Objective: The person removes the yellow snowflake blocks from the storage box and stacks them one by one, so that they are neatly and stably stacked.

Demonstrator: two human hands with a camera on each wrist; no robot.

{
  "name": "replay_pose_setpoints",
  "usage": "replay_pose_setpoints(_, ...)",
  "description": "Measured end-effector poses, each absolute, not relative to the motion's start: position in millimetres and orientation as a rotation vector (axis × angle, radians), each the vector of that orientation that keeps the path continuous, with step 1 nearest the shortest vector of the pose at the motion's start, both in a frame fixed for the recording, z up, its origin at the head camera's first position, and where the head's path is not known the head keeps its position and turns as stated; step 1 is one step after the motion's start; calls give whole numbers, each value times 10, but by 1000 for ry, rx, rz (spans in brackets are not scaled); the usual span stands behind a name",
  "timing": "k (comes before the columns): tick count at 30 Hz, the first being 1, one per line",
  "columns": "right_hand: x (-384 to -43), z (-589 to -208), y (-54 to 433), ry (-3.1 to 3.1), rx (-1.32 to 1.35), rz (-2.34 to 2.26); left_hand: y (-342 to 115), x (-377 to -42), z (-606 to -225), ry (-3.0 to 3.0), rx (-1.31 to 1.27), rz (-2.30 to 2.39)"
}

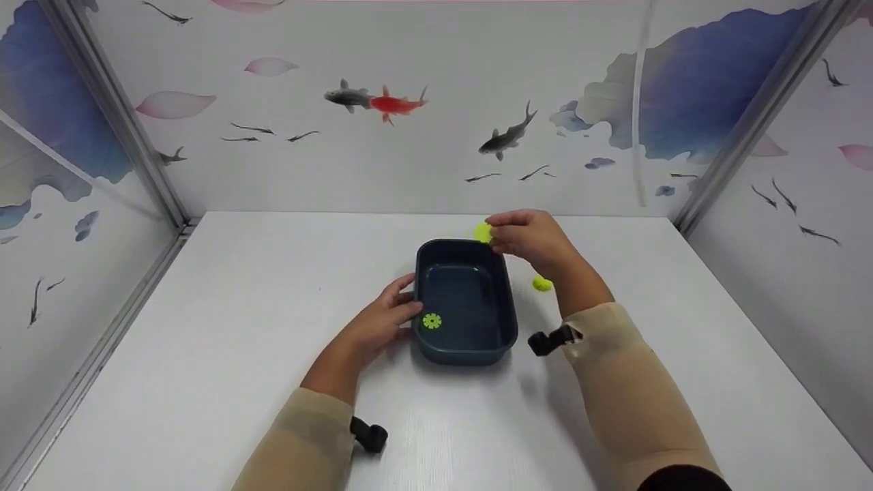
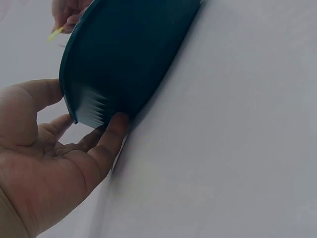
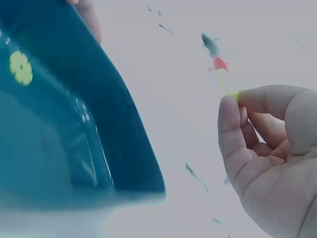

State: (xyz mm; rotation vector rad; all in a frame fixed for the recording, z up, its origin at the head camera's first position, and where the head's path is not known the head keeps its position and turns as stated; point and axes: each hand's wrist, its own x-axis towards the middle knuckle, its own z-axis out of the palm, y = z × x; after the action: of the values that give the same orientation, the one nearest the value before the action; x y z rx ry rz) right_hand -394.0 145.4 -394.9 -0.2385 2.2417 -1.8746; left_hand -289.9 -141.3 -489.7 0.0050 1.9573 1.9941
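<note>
My left hand (image 1: 378, 320) touches the left outer wall of a dark blue-green rectangular box (image 1: 467, 357). In the left wrist view its fingertips (image 2: 118, 123) rest low on the wall and its thumb near the rim. Beyond the box's far right corner, my right hand (image 1: 535, 240) pinches a yellow-green notched plastic disc (image 1: 482, 232) between thumb and index finger; the right wrist view shows this disc (image 3: 233, 95) edge-on. Inside the box, towards its near left, lies another yellow-green notched disc (image 1: 432, 320) with a small centre hole.
One more yellow-green piece (image 1: 542, 283) lies on the white table (image 1: 259, 307), right of the box and partly beside the right forearm. Printed panels (image 1: 409, 164) with fish and petals enclose the table at the back and sides. Each wrist carries a black camera mount (image 1: 370, 435).
</note>
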Motion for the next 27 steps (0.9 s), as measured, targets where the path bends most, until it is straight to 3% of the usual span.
replay_pose_setpoints(12, -3853, -4332, 2123, 2200, 21, -1956, -1404, -2899, -4889, 1969, -9, 1982)
replay_pose_setpoints(27, -3894, -4695, 2428, 2214, 260, -1953, -1408, -2895, -4905, 1980, 14, 1994)
